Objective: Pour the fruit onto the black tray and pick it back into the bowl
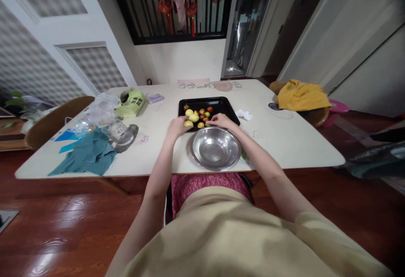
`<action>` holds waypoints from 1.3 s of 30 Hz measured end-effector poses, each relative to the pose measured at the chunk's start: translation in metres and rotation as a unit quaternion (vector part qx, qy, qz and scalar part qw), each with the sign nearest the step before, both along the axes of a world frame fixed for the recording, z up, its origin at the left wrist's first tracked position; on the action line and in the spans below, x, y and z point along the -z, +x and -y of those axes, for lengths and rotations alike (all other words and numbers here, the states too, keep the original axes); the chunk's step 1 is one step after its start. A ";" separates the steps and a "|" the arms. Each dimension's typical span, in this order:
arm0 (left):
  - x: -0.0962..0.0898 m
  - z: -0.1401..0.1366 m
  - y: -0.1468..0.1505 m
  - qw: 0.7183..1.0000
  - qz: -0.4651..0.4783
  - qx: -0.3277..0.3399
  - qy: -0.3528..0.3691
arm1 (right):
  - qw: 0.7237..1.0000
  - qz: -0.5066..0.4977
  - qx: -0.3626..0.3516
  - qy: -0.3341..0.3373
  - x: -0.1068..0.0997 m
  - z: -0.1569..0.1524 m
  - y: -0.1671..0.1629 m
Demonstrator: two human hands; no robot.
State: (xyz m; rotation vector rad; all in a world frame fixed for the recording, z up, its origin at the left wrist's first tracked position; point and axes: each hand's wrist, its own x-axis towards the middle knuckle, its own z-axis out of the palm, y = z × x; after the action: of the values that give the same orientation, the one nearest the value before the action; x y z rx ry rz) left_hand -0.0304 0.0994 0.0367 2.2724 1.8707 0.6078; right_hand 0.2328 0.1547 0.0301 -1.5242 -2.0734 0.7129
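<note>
A black tray point(216, 105) lies on the table with several small fruits in it. Some are smooth and yellow; others, reddish brown to green, look like jujubes point(210, 109). My left hand point(177, 127) reaches over the tray's near left edge, its fingertips curled against a yellow fruit point(188, 123). At the near side of the tray, my right hand point(220, 120) has its fingers drawn together among the jujubes; what lies between the fingertips is too small to make out. Between my forearms stands a metal bowl point(215, 148), with nothing inside, close to the table's front edge.
On the left are a teal cloth point(87, 154), a clear plastic jug point(119, 133), crumpled clear plastic bags point(101, 107) and a light green bag point(131, 102). A white tissue point(244, 114) lies right of the tray. Yellow clothing point(300, 95) hangs on a chair at the right.
</note>
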 end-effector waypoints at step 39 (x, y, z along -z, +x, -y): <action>0.008 0.042 0.034 0.903 0.246 0.337 0.102 | 0.964 0.124 -0.164 0.168 0.015 0.123 0.019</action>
State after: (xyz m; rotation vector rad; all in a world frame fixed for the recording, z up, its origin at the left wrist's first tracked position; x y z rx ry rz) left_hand 0.0040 0.0576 0.0283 2.3630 0.7513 1.1386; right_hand 0.2520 0.0318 0.0153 -1.1409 -2.5163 0.2635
